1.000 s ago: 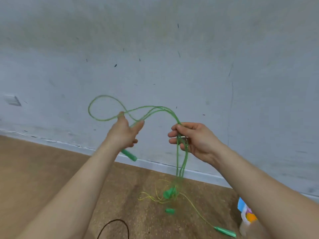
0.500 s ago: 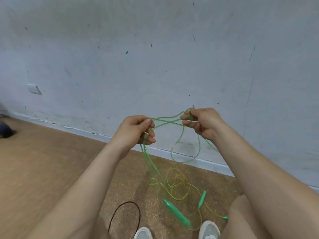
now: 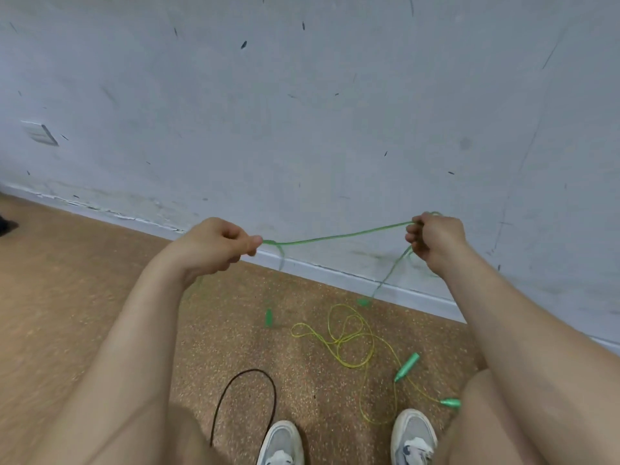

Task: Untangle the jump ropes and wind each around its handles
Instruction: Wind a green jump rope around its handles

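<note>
— Hands, status?

— Left hand [image 3: 214, 248], centre-left of frame: fingers curled, thumb and forefinger pinching the green rope [image 3: 339, 235]. Right hand [image 3: 432, 241], centre-right: fist closed round the same rope, knuckles up, a bit of loop poking out above the fist. Both are held up in front of the grey wall [image 3: 302, 112].

— Rope between them?

— One stretch runs taut from my left pinch to my right fist, rising slightly rightward. A small knot [image 3: 273, 243] sits just beside my left fingertips; how tight it is, I cannot tell. More strands drop from each hand toward the floor [image 3: 67, 280].

— Its handles?

— Two green smears below the hands: one blurred handle [image 3: 268, 317] under the knot, another blurred handle [image 3: 363, 302] under the right-hand strands. Too smeared to say whether they hang or touch down.

— Second rope?

— Yellow rope [image 3: 349, 337] lies on the floor, lower centre-right, in loose overlapping loops. One teal handle [image 3: 407, 366] lies tilted near my right knee; a second teal handle [image 3: 451, 403] shows at the edge of my leg, partly hidden. A yellow strand passes just beside my right shoe [image 3: 414, 437].

— Other items?

— Black cord [image 3: 248, 377] arcs across the lower centre, near my left shoe [image 3: 281, 443].
</note>
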{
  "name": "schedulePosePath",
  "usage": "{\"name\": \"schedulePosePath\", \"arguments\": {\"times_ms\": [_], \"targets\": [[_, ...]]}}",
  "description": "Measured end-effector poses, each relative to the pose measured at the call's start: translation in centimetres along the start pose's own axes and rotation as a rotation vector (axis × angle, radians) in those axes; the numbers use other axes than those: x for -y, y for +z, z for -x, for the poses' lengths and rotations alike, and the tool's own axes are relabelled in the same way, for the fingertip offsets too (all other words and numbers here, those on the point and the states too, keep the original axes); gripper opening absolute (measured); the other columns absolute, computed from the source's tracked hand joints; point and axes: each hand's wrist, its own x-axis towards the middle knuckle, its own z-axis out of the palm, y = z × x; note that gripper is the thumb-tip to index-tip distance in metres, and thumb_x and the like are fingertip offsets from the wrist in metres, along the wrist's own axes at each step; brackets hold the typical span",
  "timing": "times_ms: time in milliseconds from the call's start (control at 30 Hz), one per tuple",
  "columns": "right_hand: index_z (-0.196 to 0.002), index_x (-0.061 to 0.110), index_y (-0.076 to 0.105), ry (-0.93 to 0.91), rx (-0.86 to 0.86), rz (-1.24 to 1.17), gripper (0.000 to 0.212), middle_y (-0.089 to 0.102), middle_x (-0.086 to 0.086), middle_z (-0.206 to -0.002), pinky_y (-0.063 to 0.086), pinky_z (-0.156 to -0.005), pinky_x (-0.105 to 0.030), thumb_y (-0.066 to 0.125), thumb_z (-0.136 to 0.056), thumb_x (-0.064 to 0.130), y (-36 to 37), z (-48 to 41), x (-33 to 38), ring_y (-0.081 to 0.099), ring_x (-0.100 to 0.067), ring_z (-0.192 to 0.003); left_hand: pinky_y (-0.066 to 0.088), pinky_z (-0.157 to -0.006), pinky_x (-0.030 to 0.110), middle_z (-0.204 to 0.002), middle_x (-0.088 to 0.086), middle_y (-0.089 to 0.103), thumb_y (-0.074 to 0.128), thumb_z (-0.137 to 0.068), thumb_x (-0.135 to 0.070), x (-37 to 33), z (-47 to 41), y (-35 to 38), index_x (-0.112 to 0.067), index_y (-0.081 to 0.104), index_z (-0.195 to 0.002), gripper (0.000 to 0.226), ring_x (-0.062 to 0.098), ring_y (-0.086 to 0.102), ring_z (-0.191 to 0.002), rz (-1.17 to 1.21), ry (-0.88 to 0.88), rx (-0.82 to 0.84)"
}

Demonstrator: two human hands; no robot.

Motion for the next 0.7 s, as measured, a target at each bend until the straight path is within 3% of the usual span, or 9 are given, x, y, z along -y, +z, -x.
{"name": "schedulePosePath", "arguments": {"times_ms": [167,267,333,467,567,633,700], "targets": [[-0.089,0.004,0.06,-0.011,0.272,0.26,0.027,0.056,-0.007,-0.065,0.034,-0.048,-0.022,0.041,-0.101,0.019,1.5,1.4,-0.2,0.047,-0.015,-0.051,0.021,-0.038,0.017,-0.051,-0.001,0.042,0.05,-0.097,-0.032,-1.0,-0.4,0.2,-0.009,0.06,-0.086,0.028,0.01,0.027,-0.041,0.662,0.084,-0.06],[-0.099,-0.007,0.061,-0.158,0.309,0.677,0.025,0.066,-0.015,-0.071,0.042,-0.048,-0.025,0.05,-0.098,0.016,2.0,2.6,0.2,0.055,-0.018,-0.052,0.022,-0.04,0.016,-0.057,-0.002,0.047,0.05,-0.098,-0.027,-1.7,-0.5,0.4,-0.009,0.063,-0.102,0.023,0.007,0.031,-0.042,0.933,0.081,-0.099],[-0.1,-0.008,0.062,-0.21,0.347,0.749,0.029,0.068,-0.016,-0.075,0.042,-0.048,-0.025,0.056,-0.096,0.02,2.2,3.3,0.6,0.054,-0.018,-0.052,0.024,-0.039,0.015,-0.061,0.0,0.05,0.049,-0.098,-0.021,-1.8,-0.3,0.6,-0.009,0.063,-0.107,0.02,0.007,0.034,-0.043,0.984,0.075,-0.11],[-0.108,0.01,0.057,-0.004,0.748,0.321,0.031,0.071,-0.016,-0.11,0.042,-0.061,-0.024,0.071,-0.086,0.027,3.0,5.6,0.8,0.054,-0.013,-0.062,0.02,-0.035,0.015,-0.059,0.0,0.051,0.046,-0.098,-0.02,-2.7,0.5,1.2,-0.007,0.062,-0.107,0.022,0.004,0.028,-0.036,0.995,0.084,0.019],[-0.128,0.024,0.047,0.018,1.073,0.461,0.066,0.062,-0.008,-0.129,0.04,-0.076,-0.028,0.081,-0.073,0.012,4.9,7.7,-1.4,0.059,-0.011,-0.083,0.013,-0.038,0.019,-0.055,0.001,0.051,0.042,-0.1,-0.021,-4.4,1.6,2.1,-0.006,0.062,-0.105,0.026,0.004,0.025,-0.032,0.929,0.152,0.145],[-0.135,0.031,0.041,-0.058,1.159,0.6,0.071,0.064,0.003,-0.121,0.039,-0.072,-0.025,0.077,-0.078,0.007,6.6,9.1,-3.5,0.059,-0.006,-0.086,0.013,-0.037,0.018,-0.053,0.001,0.05,0.041,-0.1,-0.021,-5.4,2.0,2.7,-0.006,0.062,-0.102,0.026,0.004,0.026,-0.031,0.941,0.194,0.164],[-0.124,0.023,0.054,-0.237,1.119,0.747,0.039,0.07,0.004,-0.097,0.036,-0.057,-0.019,0.069,-0.088,0.015,7.9,10.2,-5.0,0.052,-0.002,-0.061,0.017,-0.032,0.013,-0.051,-0.003,0.05,0.04,-0.101,-0.022,-5.6,1.9,2.2,-0.009,0.06,-0.097,0.024,0.002,0.027,-0.031,1.106,0.226,0.128]]}}
